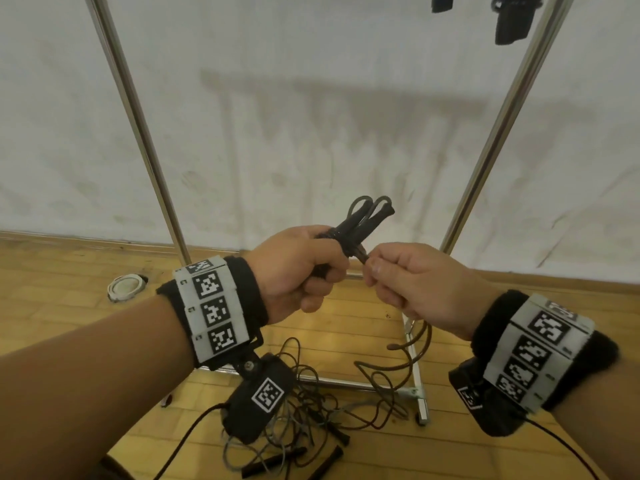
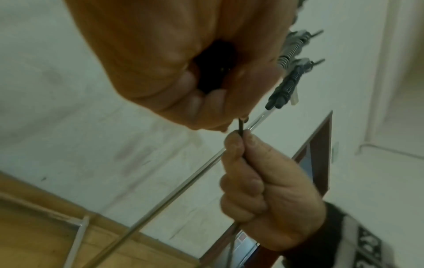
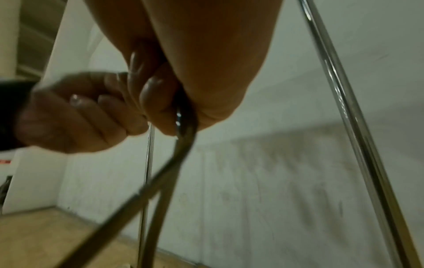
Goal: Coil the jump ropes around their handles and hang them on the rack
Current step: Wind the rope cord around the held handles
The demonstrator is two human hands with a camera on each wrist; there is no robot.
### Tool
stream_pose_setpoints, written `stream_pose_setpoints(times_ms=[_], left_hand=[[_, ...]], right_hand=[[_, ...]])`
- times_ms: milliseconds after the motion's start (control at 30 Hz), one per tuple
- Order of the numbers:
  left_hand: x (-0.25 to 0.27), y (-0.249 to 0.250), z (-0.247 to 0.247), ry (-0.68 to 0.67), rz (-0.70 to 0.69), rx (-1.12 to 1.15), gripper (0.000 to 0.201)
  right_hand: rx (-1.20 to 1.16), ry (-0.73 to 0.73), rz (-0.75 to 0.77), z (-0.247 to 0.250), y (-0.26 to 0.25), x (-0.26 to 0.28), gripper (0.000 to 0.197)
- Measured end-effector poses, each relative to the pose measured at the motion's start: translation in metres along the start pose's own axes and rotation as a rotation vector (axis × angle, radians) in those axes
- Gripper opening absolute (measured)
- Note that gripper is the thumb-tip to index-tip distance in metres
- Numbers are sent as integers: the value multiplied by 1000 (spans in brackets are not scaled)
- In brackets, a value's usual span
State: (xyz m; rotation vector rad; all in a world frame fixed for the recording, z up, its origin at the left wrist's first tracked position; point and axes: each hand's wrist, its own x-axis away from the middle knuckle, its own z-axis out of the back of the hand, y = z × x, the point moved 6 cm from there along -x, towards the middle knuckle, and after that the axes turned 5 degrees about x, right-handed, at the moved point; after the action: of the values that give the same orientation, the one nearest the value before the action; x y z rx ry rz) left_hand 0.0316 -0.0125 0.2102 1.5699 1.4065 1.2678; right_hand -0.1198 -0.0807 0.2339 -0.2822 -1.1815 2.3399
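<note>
My left hand [image 1: 308,268] grips a pair of black jump-rope handles [image 1: 363,221] held together, with a few turns of dark cord wound round them near my fist. Just to its right, my right hand [image 1: 405,282] pinches the free cord [image 1: 360,256] close to the handles, and the slack cord [image 1: 412,348] drops below it to the floor. In the left wrist view the right hand [image 2: 257,177] holds the thin cord [image 2: 310,127] upright under my left fist. The cord [image 3: 183,134] runs out from under my right hand in the right wrist view.
A chrome rack stands ahead, with a left post [image 1: 138,126], a right post [image 1: 502,126] and a base rail [image 1: 417,386]. Coiled ropes [image 1: 512,19] hang at its top. Several loose ropes [image 1: 304,427] lie tangled on the wooden floor. A white round object [image 1: 125,286] lies at left.
</note>
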Motion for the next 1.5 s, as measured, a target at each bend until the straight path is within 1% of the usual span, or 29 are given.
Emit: stream_pose_setpoints(times_ms=[67, 100, 167, 233, 300, 367, 400, 467, 500, 567, 600, 633, 700, 767, 833, 900, 967, 1033, 1100, 1167, 1200, 1233, 1267, 1333, 1367, 1433, 1467, 1500], left_hand=[[3, 1, -5, -73, 7, 87, 28], [4, 3, -7, -89, -1, 77, 24], [5, 7, -8, -106, -37, -33, 28], [8, 5, -12, -159, -31, -176, 23], [13, -9, -19, -264, 75, -414, 19], [18, -30, -28, -341, 210, -773, 17], [18, -39, -33, -357, 252, -963, 16], [15, -54, -39, -333, 297, -1263, 21], [12, -59, -40, -301, 313, -1355, 26], [4, -63, -35, -207, 313, -1449, 39], [-2, -61, -30, -146, 301, -1448, 39], [-7, -57, -23, -77, 291, -1395, 35], [-17, -47, -6, 62, 263, -1143, 26], [-23, -33, 10, 178, 183, -870, 19], [-24, -25, 20, 216, 96, -636, 14], [-24, -23, 21, 158, 52, -462, 18], [-22, -22, 19, 79, 34, -306, 26], [-20, -19, 16, 20, 30, -155, 28], [-17, -12, 11, -36, 5, -105, 26], [-13, -9, 2, -131, -39, -156, 22], [-10, -10, -4, -195, -38, -205, 18], [-6, -13, -10, -264, -9, -288, 11], [-2, -20, -16, -323, 44, -407, 6], [2, -36, -23, -370, 155, -758, 2], [2, -42, -25, -361, 180, -974, 9], [-1, -49, -26, -308, 167, -1352, 23], [-3, -50, -26, -270, 148, -1466, 28], [-6, -49, -26, -229, 139, -1526, 31]], right_hand=[[-45, -58, -24, -3, 6, -2, 30], [-64, -87, -36, -3, 9, -3, 29], [-60, -132, -58, 1, 17, -5, 27], [66, -161, -70, 8, 23, -5, 21], [284, -220, -98, 12, 29, -5, 11], [472, -313, -151, 8, 33, -4, 7], [542, -352, -176, 4, 33, -3, 10], [670, -396, -185, -3, 28, -4, 21], [739, -391, -157, -7, 21, -6, 23], [863, -336, -60, -15, 5, -9, 30], [902, -301, -14, -19, -2, -10, 34], [919, -267, 13, -23, -8, -10, 36], [894, -184, 13, -26, -13, -11, 35], [802, -101, -40, -23, -9, -13, 36], [647, -101, -129, -21, 4, -12, 36], [503, -146, -178, -24, 13, -10, 34], [373, -180, -191, -25, 19, -7, 32], [235, -209, -195, -25, 23, -7, 31], [172, -246, -189, -25, 27, -7, 30], [183, -253, -196, -23, 32, -7, 30], [216, -250, -198, -20, 35, -7, 30], [264, -252, -199, -17, 36, -7, 29], [344, -266, -189, -14, 38, -7, 25], [557, -280, -151, -6, 37, -10, 11], [642, -261, -140, -2, 35, -12, 10], [758, -201, -95, 0, 25, -15, 16], [841, -176, -50, -2, 17, -16, 20], [932, -160, -6, -5, 10, -16, 23]])
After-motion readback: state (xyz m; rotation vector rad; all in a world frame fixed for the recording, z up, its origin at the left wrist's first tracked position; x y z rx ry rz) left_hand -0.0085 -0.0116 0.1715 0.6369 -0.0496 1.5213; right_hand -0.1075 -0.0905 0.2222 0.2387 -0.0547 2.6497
